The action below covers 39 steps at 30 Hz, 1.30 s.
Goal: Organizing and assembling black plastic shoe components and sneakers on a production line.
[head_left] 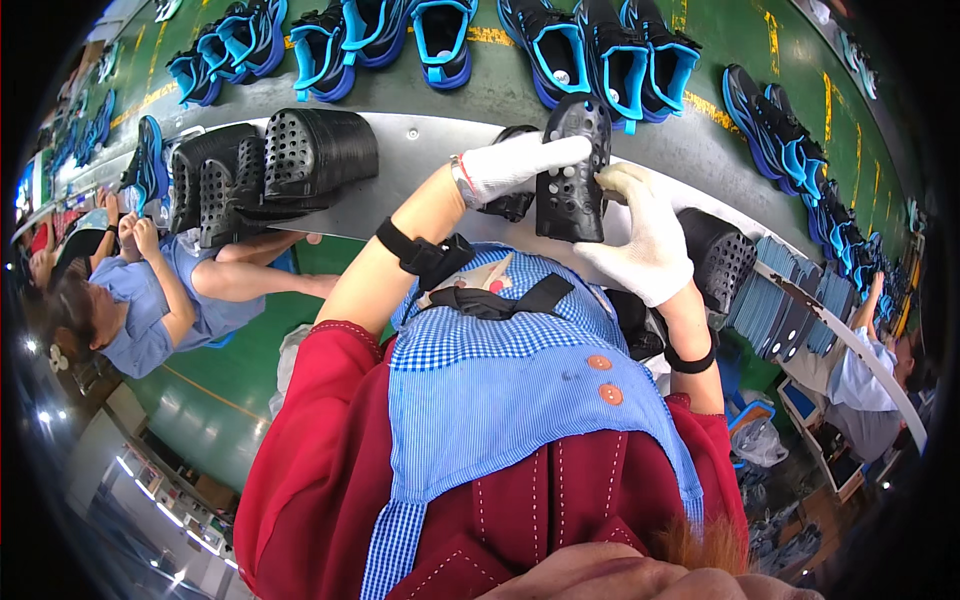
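In front of my chest I hold a black perforated plastic shoe insert (572,215), long and rounded at its far end. My left hand (515,168), in a white glove, grips it from the left with the thumb across its face. From the right, my gloved right hand (648,240) curls its fingertips against the edge, its thumb near the lower end. Another black insert (512,205) lies on the metal ledge (420,165), partly hidden behind my left hand. Nested stacks of such inserts (318,155) stand to the left, and more inserts (718,258) sit by my right wrist.
Black shoes with blue lining (440,40) line the green conveyor (690,150) beyond the ledge. Stacked blue-grey flat pieces (775,295) lie at the right. A seated co-worker (150,290) handles a shoe at the left; another person (865,375) is at the far right.
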{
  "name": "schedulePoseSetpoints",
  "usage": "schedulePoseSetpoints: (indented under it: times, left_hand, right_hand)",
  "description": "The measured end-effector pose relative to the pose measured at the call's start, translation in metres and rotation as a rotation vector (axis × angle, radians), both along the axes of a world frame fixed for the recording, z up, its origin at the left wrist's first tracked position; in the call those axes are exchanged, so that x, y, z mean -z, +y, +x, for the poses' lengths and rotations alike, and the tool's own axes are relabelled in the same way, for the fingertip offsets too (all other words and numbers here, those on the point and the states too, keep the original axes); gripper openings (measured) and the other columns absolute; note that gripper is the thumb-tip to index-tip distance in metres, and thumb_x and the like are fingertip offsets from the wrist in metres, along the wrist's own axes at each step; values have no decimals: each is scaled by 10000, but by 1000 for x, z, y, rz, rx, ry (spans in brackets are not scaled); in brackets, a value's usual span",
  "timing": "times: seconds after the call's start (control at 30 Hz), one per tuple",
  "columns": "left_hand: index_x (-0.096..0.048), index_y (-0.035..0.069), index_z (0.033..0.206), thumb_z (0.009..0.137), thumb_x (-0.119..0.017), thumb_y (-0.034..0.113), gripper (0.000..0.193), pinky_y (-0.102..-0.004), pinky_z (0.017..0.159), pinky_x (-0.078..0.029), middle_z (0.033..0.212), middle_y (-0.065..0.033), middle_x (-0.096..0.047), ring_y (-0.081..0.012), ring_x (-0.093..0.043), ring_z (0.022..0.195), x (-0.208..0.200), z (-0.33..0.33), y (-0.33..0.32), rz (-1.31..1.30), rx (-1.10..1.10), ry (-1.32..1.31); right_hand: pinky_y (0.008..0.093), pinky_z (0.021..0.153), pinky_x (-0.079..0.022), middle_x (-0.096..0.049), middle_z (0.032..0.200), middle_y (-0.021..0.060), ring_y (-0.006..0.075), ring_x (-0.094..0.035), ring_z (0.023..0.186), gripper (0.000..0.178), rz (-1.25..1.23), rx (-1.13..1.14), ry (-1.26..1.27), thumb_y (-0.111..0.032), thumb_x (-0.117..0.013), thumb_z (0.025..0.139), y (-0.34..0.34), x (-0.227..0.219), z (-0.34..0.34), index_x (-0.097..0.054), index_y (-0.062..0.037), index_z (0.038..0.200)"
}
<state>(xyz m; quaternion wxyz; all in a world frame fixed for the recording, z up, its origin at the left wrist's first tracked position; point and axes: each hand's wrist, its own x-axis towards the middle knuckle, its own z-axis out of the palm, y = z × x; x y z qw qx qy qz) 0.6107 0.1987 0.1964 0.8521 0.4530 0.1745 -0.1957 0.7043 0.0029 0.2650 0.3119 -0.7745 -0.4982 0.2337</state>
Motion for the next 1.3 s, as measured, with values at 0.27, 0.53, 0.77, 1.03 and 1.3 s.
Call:
schedulePoseSetpoints:
  times: [0.27, 0.53, 0.77, 1.03, 1.3]
  left_hand:
    - [-461, 44, 1301, 908, -593, 397, 544, -343, 924, -480, 1177, -85, -591, -169, -586, 1060, -3, -2, 9, -219, -251, -125]
    - [-511, 45, 1218, 908, -622, 267, 397, -336, 928, -464, 1070, -34, -607, -153, -574, 1046, 15, 14, 15, -194, -488, -220]
    - [-592, 47, 1138, 871, -639, 405, 449, -334, 914, -464, 1078, -94, -614, -195, -577, 1055, 47, 28, 46, 308, -177, -101]
    - [-491, 66, 1297, 793, -647, 371, 609, -419, 977, -431, 1236, -201, -531, -352, -526, 1156, 92, 63, 58, 1356, 186, -310]
    - [-642, 69, 1061, 822, -543, 166, 276, -435, 780, -513, 967, -152, -672, -325, -648, 919, 90, 65, 85, 1559, 304, -53]
  right_hand:
    - [395, 959, -434, -535, 1211, 219, 345, -550, 1094, 639, -7, 28, 121, -255, -746, 680, 31, -8, 4, -524, 17, 1215]
    - [400, 785, -493, -647, 845, 205, 356, -640, 836, 458, -294, 287, 68, -389, -650, 801, 64, -3, 5, -590, -5, 1044]
    - [411, 767, -495, -661, 821, 202, 367, -647, 839, 456, -562, 268, -28, -529, -555, 807, 83, 25, 43, -657, -100, 925]
    - [392, 796, -477, -653, 883, 233, 364, -628, 884, 566, -737, 56, -43, -541, -474, 782, 155, 44, 116, -674, -24, 897]
    - [411, 902, -484, -658, 1085, 174, 328, -618, 1050, 425, -811, 204, -305, -449, -530, 881, 239, 80, 73, -694, -87, 1033]
